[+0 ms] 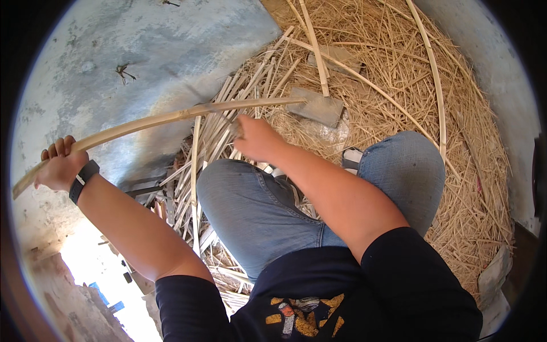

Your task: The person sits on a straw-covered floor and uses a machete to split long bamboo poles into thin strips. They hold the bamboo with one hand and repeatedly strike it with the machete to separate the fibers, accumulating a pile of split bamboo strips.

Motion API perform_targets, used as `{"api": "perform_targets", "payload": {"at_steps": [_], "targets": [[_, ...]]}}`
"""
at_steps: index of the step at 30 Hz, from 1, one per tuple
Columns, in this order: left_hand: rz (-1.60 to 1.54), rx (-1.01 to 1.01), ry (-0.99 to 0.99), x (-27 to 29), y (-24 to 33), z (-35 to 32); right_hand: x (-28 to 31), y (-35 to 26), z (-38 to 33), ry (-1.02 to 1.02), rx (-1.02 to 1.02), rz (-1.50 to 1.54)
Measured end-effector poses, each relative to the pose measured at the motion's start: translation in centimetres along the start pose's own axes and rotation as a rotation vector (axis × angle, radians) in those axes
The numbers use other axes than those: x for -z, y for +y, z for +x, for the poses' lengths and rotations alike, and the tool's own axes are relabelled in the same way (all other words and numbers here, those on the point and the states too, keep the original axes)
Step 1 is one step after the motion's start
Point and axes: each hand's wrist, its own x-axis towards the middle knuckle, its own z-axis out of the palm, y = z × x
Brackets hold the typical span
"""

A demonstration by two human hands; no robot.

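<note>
My left hand (58,166), with a black wristband (84,180) on the wrist, grips the near end of a long, pale bamboo pole (154,120). The pole curves from the far left across to the middle, and its tip ends over a flat grey stone (317,106). My right hand (257,139) is closed just below the pole's far part, on what looks like a tool handle. A thin dark blade (223,116) reaches from that hand up to the pole. My knees in blue jeans (256,211) are below both hands.
Several split bamboo strips (219,134) lie piled under the pole by my left knee. Straw-like shavings (399,102) cover the ground to the right, with long thin canes (436,80) across them. A grey concrete surface (142,51) fills the upper left.
</note>
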Motion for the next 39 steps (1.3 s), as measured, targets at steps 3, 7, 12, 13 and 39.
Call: {"api": "perform_targets", "payload": {"at_steps": [3, 7, 12, 13, 39], "targets": [[-0.014, -0.016, -0.025, -1.3, 0.3, 0.3, 0.0, -3.0, -0.8, -0.017, 0.102, -0.033], [0.004, -0.037, -0.085, -3.8, 0.8, -0.7, -0.3, 3.6, 0.2, 0.139, 0.007, 0.028], [-0.06, 0.008, -0.059, -3.7, 0.8, -0.8, 0.7, 3.9, 0.2, 0.184, -0.123, 0.042], [-0.099, 0.011, -0.135, -3.3, 0.7, -0.1, 0.9, 3.2, 0.3, 0.077, -0.137, 0.224], [-0.068, -0.02, -0.154, -6.7, 2.2, -3.0, 3.6, -2.1, -0.3, -0.739, -0.266, 1.182]]}}
